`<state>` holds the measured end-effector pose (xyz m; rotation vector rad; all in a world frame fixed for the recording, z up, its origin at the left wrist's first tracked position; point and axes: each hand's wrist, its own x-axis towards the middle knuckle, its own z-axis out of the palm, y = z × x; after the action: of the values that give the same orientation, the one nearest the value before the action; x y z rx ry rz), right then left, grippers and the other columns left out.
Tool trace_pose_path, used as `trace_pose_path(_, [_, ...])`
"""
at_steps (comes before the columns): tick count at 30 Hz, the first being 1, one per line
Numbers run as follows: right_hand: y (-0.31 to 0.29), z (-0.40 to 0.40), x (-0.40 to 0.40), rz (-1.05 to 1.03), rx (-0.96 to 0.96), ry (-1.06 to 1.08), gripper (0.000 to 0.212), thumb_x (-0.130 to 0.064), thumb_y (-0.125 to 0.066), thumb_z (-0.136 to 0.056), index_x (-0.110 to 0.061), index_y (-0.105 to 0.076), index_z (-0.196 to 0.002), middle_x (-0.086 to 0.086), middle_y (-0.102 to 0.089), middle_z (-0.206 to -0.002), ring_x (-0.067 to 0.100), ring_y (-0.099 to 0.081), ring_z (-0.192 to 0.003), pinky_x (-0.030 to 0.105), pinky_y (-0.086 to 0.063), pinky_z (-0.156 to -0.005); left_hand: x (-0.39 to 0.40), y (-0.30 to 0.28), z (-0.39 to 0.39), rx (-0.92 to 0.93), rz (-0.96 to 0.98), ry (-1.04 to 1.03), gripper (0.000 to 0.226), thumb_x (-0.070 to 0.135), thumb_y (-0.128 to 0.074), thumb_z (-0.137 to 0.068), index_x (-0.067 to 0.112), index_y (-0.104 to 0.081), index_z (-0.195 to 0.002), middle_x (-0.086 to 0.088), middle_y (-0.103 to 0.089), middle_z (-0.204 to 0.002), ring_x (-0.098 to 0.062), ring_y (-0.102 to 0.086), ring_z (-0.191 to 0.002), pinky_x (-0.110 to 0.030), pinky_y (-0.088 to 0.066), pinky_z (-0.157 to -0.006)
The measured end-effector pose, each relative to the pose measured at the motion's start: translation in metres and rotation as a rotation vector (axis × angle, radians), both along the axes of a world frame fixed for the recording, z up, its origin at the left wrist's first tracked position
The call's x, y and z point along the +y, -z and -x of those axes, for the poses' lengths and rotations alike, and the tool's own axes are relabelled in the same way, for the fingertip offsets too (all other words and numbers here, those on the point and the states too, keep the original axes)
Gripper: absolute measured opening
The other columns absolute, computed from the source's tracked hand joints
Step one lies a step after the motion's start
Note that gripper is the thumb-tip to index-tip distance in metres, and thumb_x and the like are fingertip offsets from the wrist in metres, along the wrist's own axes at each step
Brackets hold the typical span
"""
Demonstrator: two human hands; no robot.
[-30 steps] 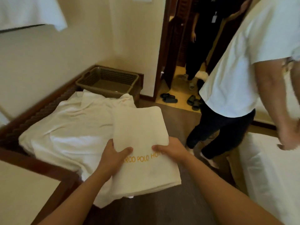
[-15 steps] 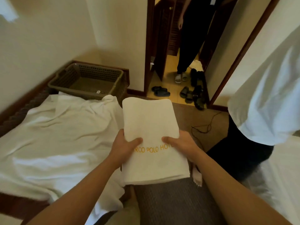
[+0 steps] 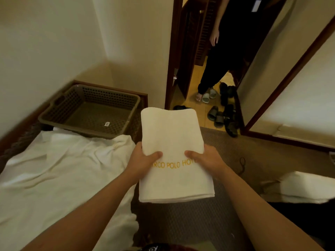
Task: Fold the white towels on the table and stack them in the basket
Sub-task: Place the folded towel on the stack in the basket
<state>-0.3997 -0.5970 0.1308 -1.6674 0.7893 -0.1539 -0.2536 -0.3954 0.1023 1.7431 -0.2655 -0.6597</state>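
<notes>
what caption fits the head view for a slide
Both hands, left and right, hold a folded white towel beside the brown basket.

Both arms extended forward, hands level at mid-frame.
Left hand [image 3: 143, 160] and right hand [image 3: 208, 158] each clamp a side edge of the folded towel [image 3: 172, 142], thumbs on top, fingers hidden underneath.

Matt white terry cloth with orange stitched lettering: the folded towel [image 3: 172, 142]. Crumpled, soft white cloth: the towels [image 3: 59, 174] on the table. Dull brown perforated plastic: the basket [image 3: 90, 113]. Dark polished wood: the door frame [image 3: 170, 57]. Rough woven grey: the carpet [image 3: 181, 223].
</notes>
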Motion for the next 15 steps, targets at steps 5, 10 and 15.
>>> trace_pose_path(5, [-0.003, -0.058, -0.046, 0.002, 0.005, -0.029, 0.026, -0.023, -0.083, -0.085, -0.017, -0.072, -0.108, -0.003, -0.078, -0.095, 0.006, -0.075, -0.076, 0.016, -0.054, -0.057, -0.041, 0.001, -0.054, -0.008, -0.015, -0.029, 0.057, 0.025, -0.085, -0.082, 0.022, -0.05, -0.127, 0.006, -0.068, -0.116, -0.012, -0.07, -0.099, -0.027, -0.058, -0.073])
trace_pose_path(10, [0.002, -0.138, -0.107, 0.012, 0.034, -0.157, 0.031, -0.027, -0.082, -0.086, -0.017, -0.071, -0.114, -0.002, -0.079, -0.099, 0.008, -0.076, -0.08, 0.017, -0.055, -0.058, -0.09, 0.011, -0.11, -0.015, 0.002, -0.125, 0.05, 0.023, -0.084, -0.083, 0.023, -0.053, -0.122, 0.009, -0.068, -0.109, -0.01, -0.07, -0.095, -0.025, -0.057, -0.069])
trace_pose_path(15, [0.008, -0.219, -0.161, 0.0, 0.007, -0.294, 0.032, -0.023, -0.081, -0.087, -0.017, -0.069, -0.116, -0.003, -0.077, -0.1, 0.005, -0.075, -0.078, 0.015, -0.054, -0.056, -0.132, 0.024, -0.159, 0.035, 0.033, -0.292, 0.054, 0.028, -0.088, -0.076, 0.023, -0.059, -0.121, 0.0, -0.075, -0.111, -0.018, -0.075, -0.095, -0.041, -0.063, -0.079])
